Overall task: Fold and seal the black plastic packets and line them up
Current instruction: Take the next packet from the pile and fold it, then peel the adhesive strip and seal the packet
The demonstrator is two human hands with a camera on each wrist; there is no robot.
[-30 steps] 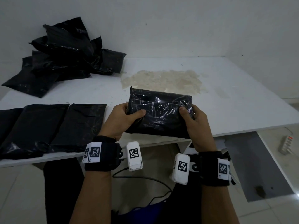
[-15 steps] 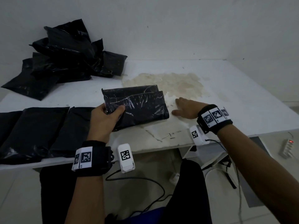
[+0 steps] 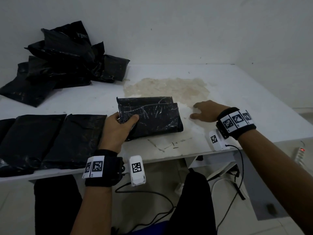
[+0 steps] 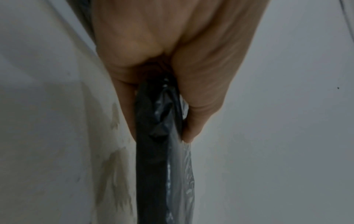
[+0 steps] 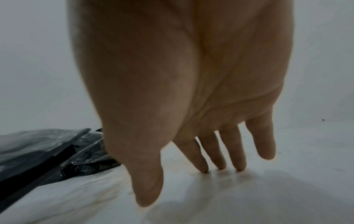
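A folded black plastic packet (image 3: 152,116) lies on the white table (image 3: 237,92) near its front edge. My left hand (image 3: 116,126) grips the packet's left end, thumb on top; the left wrist view shows the black packet (image 4: 155,151) pinched between thumb and fingers. My right hand (image 3: 205,111) rests flat on the table just right of the packet, fingers spread and holding nothing; in the right wrist view its fingertips (image 5: 220,165) touch the table, with the packet (image 5: 47,151) to the left. A row of flat packets (image 3: 50,141) lies at the front left.
A loose pile of black packets (image 3: 67,65) sits at the back left against the wall. A yellowish stain (image 3: 169,87) marks the table's middle. Below the table are cables (image 3: 152,200) and a power strip (image 3: 300,155) on the floor.
My right hand let go of the packet and came down flat on the table to its right. My left hand carried the packet leftward, toward the row, and still grips it.
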